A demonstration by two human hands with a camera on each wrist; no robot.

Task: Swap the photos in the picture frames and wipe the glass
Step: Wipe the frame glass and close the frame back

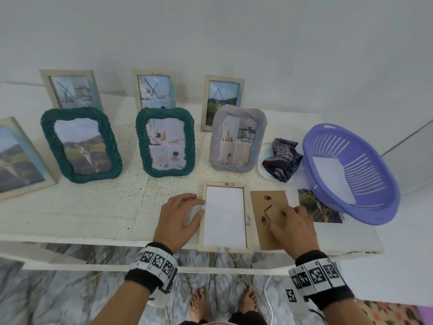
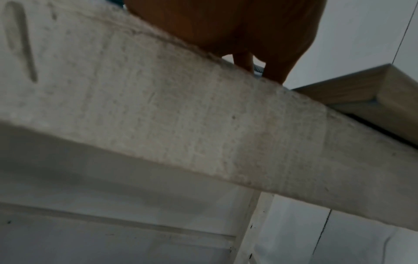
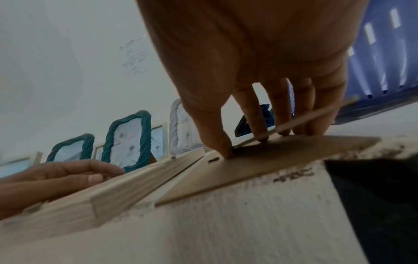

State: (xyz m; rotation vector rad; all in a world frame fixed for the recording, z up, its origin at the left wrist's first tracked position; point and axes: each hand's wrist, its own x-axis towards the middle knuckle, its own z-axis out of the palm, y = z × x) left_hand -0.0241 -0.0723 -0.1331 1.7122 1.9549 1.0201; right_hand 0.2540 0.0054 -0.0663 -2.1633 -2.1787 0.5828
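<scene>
White speckled worktop (image 1: 98, 207) against a pale wall, carrying standing picture frames. Lilac slotted plastic basket (image 1: 351, 172) tilted at right. Pale wooden picture frame (image 1: 225, 220) lies face down at the front edge, white sheet showing in its opening. Brown fibreboard backing panel (image 1: 269, 207) flat just right of it. Left hand (image 1: 179, 218): fingers relaxed, tips touching the frame's left rail. Right hand (image 1: 293, 227): thumb and fingers press the panel, its hinged stand lifted against the fingers.
</scene>
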